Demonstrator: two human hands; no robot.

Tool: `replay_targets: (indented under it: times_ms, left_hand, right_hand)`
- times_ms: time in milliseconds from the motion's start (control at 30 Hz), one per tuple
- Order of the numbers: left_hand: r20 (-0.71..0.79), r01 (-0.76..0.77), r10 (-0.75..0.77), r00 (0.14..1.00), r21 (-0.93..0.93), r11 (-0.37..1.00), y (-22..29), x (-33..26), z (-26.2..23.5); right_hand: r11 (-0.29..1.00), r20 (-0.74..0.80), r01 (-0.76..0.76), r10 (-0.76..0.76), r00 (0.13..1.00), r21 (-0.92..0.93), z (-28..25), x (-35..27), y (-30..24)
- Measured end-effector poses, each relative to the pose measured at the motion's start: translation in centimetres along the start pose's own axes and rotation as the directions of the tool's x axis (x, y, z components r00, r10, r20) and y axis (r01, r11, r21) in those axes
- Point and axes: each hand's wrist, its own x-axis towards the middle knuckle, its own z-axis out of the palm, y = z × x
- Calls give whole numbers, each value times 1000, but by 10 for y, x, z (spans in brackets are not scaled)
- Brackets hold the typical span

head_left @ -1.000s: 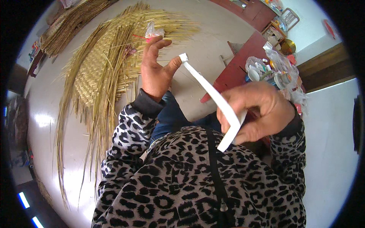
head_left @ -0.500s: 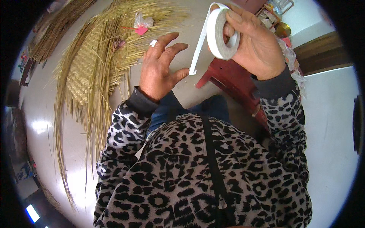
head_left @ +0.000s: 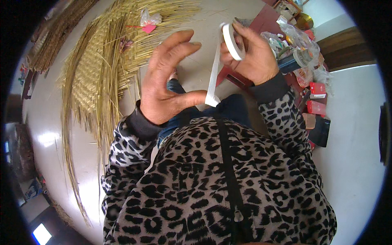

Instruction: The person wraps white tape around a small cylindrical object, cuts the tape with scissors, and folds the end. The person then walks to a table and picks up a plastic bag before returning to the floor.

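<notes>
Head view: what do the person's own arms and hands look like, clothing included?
The left hand and right hand are both ungloved. Each arm wears a long pale-grey fabric sleeve printed with black leopard spots, ending in a plain black fabric cuff.

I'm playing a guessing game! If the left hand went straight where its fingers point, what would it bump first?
Probably the white tape by the right hand, though depth is unclear.

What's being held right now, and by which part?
The right hand holds a roll of white tape by its ring; the open left hand only touches the loose end with its thumb.
</notes>
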Motion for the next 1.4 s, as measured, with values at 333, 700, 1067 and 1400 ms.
replay_targets:
  times_ms: [333,700,1067,1400]
  left_hand:
    - [194,224,-121,973,-694,684,10,36,0]
    - [117,166,-247,962,-968,187,8,34,19]
    - [168,296,-432,886,-923,247,14,42,13]
    - [207,299,-290,934,-898,322,15,55,7]
  right_hand:
    - [895,254,-353,287,924,273,-21,-40,36]
    - [899,504,-400,265,822,179,-28,-44,69]
    - [938,525,-170,313,791,-303,-27,-59,73]
    - [759,384,-162,486,785,-630,12,-71,48]
